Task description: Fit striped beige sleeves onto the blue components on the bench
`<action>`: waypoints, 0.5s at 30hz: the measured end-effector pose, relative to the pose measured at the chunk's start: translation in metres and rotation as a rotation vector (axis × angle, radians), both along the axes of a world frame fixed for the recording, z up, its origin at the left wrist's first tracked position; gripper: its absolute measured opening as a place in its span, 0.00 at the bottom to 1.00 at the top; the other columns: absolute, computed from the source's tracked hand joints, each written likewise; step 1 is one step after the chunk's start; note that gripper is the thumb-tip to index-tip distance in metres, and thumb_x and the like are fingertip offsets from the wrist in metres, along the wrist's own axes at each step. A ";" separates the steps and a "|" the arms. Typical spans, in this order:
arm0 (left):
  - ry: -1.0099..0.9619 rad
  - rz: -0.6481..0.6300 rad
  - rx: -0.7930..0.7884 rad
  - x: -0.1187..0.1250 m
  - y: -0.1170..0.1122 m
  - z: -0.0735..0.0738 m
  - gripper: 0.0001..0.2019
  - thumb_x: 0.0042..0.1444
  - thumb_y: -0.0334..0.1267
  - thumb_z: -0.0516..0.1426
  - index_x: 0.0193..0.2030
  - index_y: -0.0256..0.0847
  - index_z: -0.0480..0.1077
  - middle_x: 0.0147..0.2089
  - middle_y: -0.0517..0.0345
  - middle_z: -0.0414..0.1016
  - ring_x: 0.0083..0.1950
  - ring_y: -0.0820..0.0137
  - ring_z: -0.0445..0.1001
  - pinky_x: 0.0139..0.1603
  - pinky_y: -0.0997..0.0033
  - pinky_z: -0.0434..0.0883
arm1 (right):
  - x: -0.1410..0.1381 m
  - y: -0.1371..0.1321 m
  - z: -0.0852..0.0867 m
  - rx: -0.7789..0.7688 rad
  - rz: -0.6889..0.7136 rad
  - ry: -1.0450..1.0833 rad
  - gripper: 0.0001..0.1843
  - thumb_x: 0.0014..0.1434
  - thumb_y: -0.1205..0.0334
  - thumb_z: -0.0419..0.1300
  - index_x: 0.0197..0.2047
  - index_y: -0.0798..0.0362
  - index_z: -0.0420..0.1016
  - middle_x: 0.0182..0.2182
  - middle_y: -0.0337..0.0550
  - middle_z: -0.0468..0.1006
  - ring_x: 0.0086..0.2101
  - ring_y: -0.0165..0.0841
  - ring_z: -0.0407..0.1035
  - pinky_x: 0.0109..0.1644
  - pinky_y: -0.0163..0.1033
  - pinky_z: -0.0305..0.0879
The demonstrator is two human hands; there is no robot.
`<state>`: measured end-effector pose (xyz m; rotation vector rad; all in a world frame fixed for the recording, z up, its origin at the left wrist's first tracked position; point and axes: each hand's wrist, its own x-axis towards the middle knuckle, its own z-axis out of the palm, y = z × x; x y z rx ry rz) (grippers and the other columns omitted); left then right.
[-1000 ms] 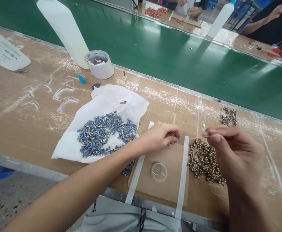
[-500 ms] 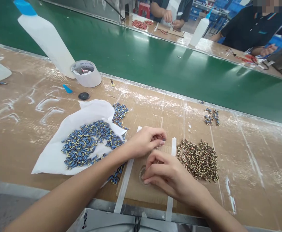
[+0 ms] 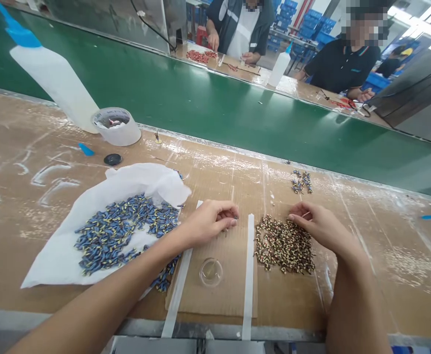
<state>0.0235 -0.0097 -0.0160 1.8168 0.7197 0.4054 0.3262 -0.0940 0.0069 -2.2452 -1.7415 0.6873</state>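
My left hand (image 3: pixel 215 221) hovers above the upper part of a taped-down cardboard piece (image 3: pixel 230 295). Its fingers are curled, and a bit of blue, a small blue piece (image 3: pixel 235 218), shows at the fingertips. My right hand (image 3: pixel 317 223) is at the far right edge of a pile of small brown and cream pieces (image 3: pixel 282 246), thumb and fingers pinched together; whatever is between them is hidden. A small round clear dish (image 3: pixel 211 272) with a little yellowish content sits on the cardboard. Left of it, many small blue and yellow pieces (image 3: pixel 123 231) lie on a white sheet (image 3: pixel 53 255).
A white squeeze bottle (image 3: pixel 56 83) leans beside a tape roll (image 3: pixel 127 130). A black cap (image 3: pixel 112 159) and a blue tip (image 3: pixel 86 149) lie nearby. A small group of blue-brown pieces (image 3: pixel 301 182) sits behind the pile. Beyond the green belt (image 3: pixel 200 108), two people work.
My right hand has moved from the clear dish to the brown pile, uncovering the dish. My left hand stays over the cardboard with fingers curled. The camera view has shifted.
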 end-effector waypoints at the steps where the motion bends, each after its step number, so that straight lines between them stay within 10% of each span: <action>1: -0.004 0.004 -0.003 0.000 0.000 0.000 0.05 0.57 0.31 0.55 0.36 0.37 0.72 0.29 0.60 0.72 0.30 0.75 0.67 0.32 0.74 0.64 | -0.002 0.002 -0.004 -0.010 0.001 0.001 0.12 0.57 0.53 0.58 0.37 0.52 0.76 0.32 0.47 0.80 0.32 0.39 0.74 0.34 0.41 0.66; 15: -0.095 0.146 0.125 -0.002 -0.008 0.009 0.06 0.59 0.34 0.53 0.38 0.36 0.70 0.30 0.60 0.70 0.31 0.74 0.67 0.33 0.73 0.65 | -0.066 0.006 0.011 0.435 -0.047 0.489 0.10 0.56 0.55 0.63 0.37 0.52 0.77 0.34 0.45 0.80 0.34 0.36 0.72 0.36 0.41 0.68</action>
